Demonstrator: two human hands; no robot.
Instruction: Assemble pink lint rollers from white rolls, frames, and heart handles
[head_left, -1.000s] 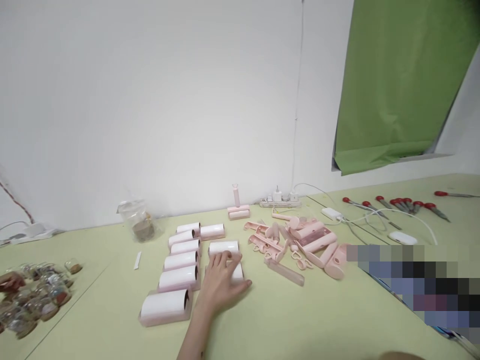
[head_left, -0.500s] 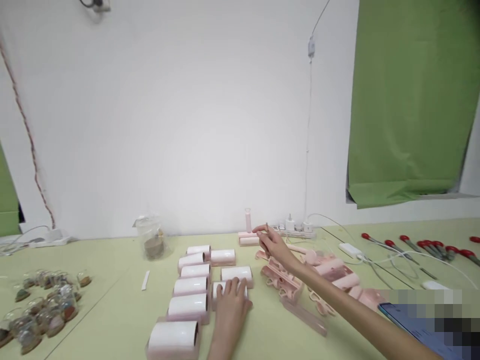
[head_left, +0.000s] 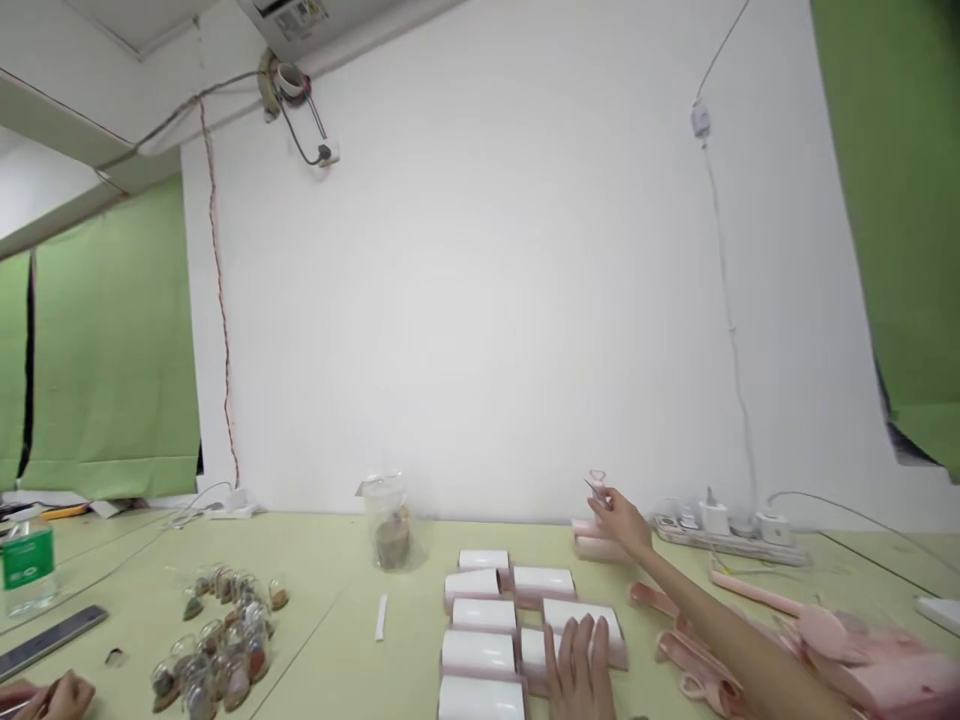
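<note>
My left hand (head_left: 579, 668) lies with fingers stretched over a white-topped, pale pink half-round piece (head_left: 534, 655) in the right row. My right hand (head_left: 624, 522) reaches to the wall side, its thumb and fingers pinched around a small pink tube (head_left: 598, 480) with a clear, flared top. Most of that tube is hidden by the fingers. Below it lie pink bars (head_left: 596, 547). More white-topped pieces (head_left: 480, 655) form a row left of my left hand. Pink plastic parts (head_left: 701, 665) lie under and beside my right forearm.
A power strip (head_left: 731, 545) with plugs and cables runs along the wall. A clear bag with brown contents (head_left: 392, 540) stands at the back. Several small glass domes (head_left: 214, 650) cluster at left. Another person's hands (head_left: 56, 697) show at the lower left, near a bottle (head_left: 28, 565).
The view has swung left and up. My right hand has moved onto the pink tube, which stood apart from it before. My left hand stays on the white-topped pieces.
</note>
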